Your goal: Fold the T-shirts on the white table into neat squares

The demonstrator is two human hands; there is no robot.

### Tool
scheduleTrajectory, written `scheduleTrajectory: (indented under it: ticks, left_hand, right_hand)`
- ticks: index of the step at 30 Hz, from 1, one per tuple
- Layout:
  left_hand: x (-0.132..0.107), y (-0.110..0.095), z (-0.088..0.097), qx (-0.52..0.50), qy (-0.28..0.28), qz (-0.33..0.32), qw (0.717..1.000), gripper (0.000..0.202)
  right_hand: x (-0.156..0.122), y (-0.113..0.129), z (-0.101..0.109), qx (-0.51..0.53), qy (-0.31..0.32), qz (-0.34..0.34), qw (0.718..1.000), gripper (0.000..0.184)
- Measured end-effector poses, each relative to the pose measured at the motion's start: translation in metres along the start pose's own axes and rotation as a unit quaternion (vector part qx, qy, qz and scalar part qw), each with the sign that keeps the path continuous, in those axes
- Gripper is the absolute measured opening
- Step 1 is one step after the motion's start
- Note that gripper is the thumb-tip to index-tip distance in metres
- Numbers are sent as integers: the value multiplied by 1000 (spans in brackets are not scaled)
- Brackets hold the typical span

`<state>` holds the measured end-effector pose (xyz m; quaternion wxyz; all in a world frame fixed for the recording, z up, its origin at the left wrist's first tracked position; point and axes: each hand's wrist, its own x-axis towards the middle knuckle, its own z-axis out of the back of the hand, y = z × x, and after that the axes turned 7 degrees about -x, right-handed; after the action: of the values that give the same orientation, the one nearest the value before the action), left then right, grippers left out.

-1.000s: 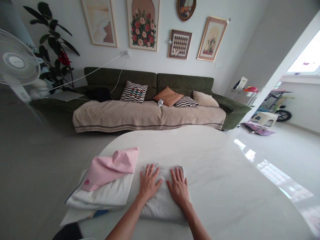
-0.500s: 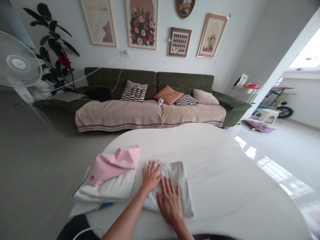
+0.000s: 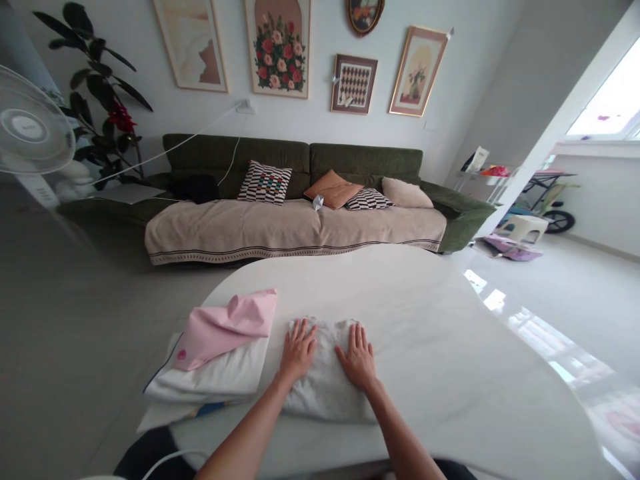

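Note:
A folded light grey cloth lies on the white table right in front of me. My left hand rests flat on its left part with the fingers spread. My right hand lies flat on its right part, fingers stretched toward the far edge. Both palms press on the cloth and hold nothing. Just left of the grey cloth sits a stack of folded white cloths with a loosely folded pink cloth on top.
The table's rounded far edge faces a green sofa with a beige throw and several cushions. A standing fan and a potted plant are at the left. Shiny floor stretches to the right.
My right hand slid from the cloth's near middle up to its far right part. My left hand stayed on the left part. The view shifted slightly.

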<state>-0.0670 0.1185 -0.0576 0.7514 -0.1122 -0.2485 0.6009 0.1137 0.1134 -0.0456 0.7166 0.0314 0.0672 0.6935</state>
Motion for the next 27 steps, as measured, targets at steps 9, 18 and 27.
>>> scheduleTrajectory:
  ticks: [9, 18, 27]
  left_hand:
    - [-43, 15, 17, -239, -78, 255, 934, 50]
    - [-44, -18, 52, -559, 100, 206, 797, 50]
    - [-23, -94, 115, -676, 46, 120, 725, 44]
  right_hand:
    - [-80, 76, -15, 284, -74, 128, 947, 65]
    - [-58, 92, 36, 436, 13, 18, 900, 59]
    - [-32, 50, 110, 688, 59, 22, 723, 32]
